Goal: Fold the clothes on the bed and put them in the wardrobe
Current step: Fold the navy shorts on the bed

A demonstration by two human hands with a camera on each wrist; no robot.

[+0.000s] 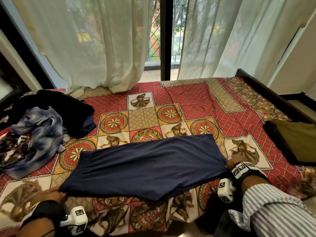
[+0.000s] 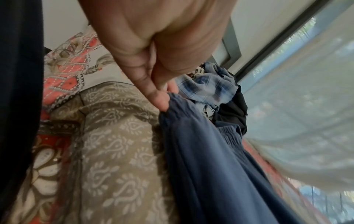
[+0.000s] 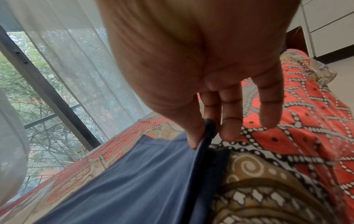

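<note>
A navy blue garment (image 1: 147, 166) with an elastic waistband lies flat across the patterned bedsheet (image 1: 196, 103), waistband at the left. My left hand (image 1: 51, 194) pinches its near left corner between thumb and fingers (image 2: 162, 97). My right hand (image 1: 235, 160) pinches the garment's right edge (image 3: 206, 136) between thumb and forefinger, the other fingers straight. A heap of unfolded clothes (image 1: 39, 130), blue tie-dye on black, sits at the bed's left.
A folded olive and black pile (image 1: 297, 141) lies at the bed's right edge. White sheer curtains (image 1: 95, 48) hang over the window behind the bed and brush the sheet. A dark bed frame (image 1: 266, 93) runs along the right side.
</note>
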